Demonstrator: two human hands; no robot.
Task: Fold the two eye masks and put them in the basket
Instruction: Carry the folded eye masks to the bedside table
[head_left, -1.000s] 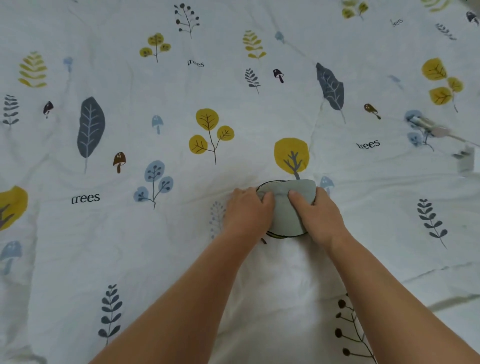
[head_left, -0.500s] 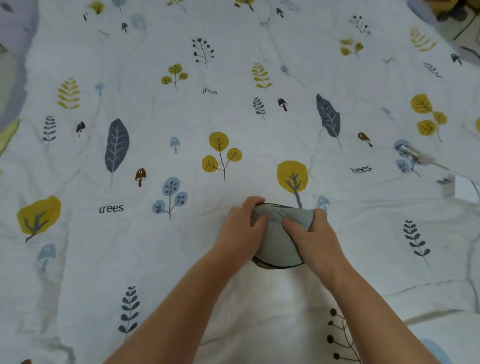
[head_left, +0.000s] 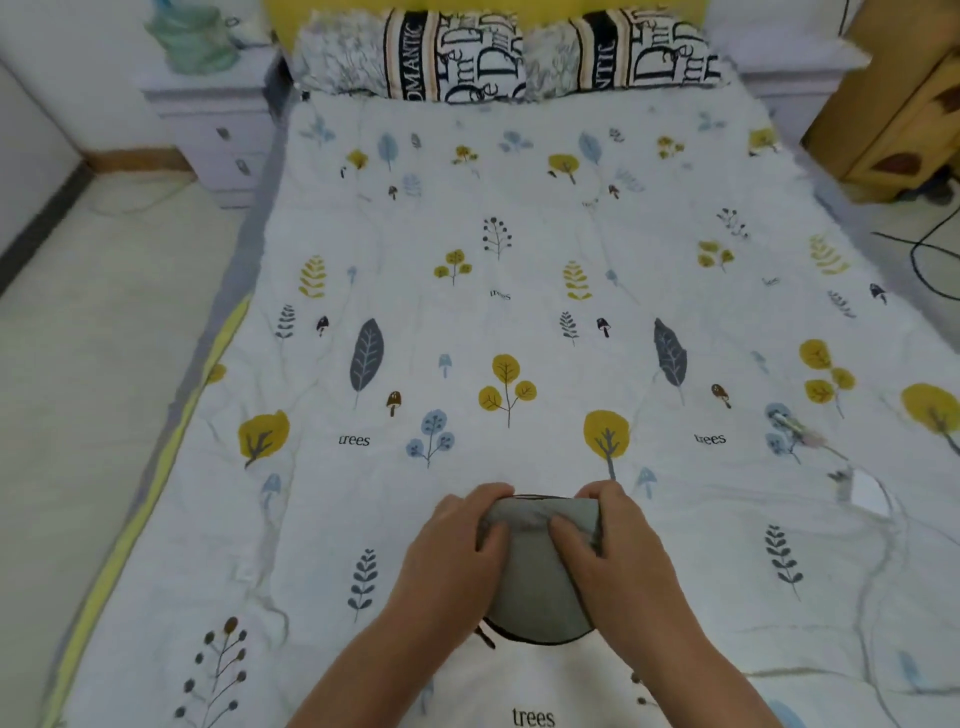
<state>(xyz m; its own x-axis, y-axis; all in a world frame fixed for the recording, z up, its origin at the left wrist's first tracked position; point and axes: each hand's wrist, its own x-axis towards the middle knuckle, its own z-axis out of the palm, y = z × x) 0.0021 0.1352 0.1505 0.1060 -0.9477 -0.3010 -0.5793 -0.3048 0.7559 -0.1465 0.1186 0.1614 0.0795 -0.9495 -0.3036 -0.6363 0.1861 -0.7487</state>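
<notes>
A folded grey eye mask (head_left: 535, 587) with a dark edge lies low on the bed's printed cover, just in front of me. My left hand (head_left: 452, 551) grips its left side, thumb on top. My right hand (head_left: 615, 545) grips its right side, fingers curled over the upper edge. A dark strap end pokes out below the mask on the left. I cannot tell whether one mask or two are in the bundle. No basket is in view.
The white quilt with tree and leaf prints (head_left: 519, 322) covers the whole bed. A white charger with its cable (head_left: 867, 491) lies at the right. Pillows (head_left: 498, 52) sit at the head, a nightstand (head_left: 213, 124) far left, a wooden cabinet (head_left: 893, 109) far right.
The view has tilted up, so the whole bed and room now show. Both hands have closed more tightly around the folded mask, with fingers wrapped over its top edge.
</notes>
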